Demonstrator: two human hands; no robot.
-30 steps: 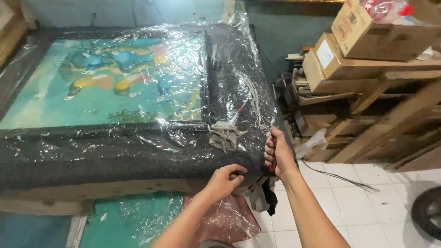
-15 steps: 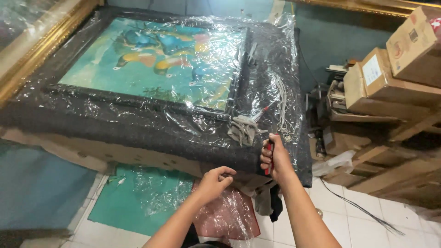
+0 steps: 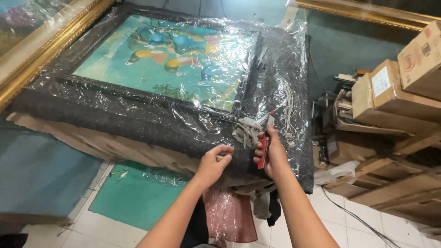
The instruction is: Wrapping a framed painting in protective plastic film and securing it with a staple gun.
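A framing or art-packing workshop: a plastic-wrapped framed painting (image 3: pixel 170 69), gilt frames (image 3: pixel 41 50) leaning nearby, stacked cardboard boxes (image 3: pixel 395 92) on rough wooden racks (image 3: pixel 390 183), tiled floor (image 3: pixel 358 234).

Both hands work at the near right corner of the wrapped painting (image 3: pixel 174 69), the left hand (image 3: pixel 215 161) touching the film edge, the right hand (image 3: pixel 271 154) holding a red cutter (image 3: pixel 265 146). A bunch of cord (image 3: pixel 247 131) lies just beyond them. To the right, stacked cardboard boxes (image 3: pixel 390 96) and wooden slats (image 3: pixel 390 183) crowd close. A gold frame (image 3: pixel 50 50) bounds the left. Below, tiled floor (image 3: pixel 349 229) stays open, crossed by a cable (image 3: pixel 353 218).
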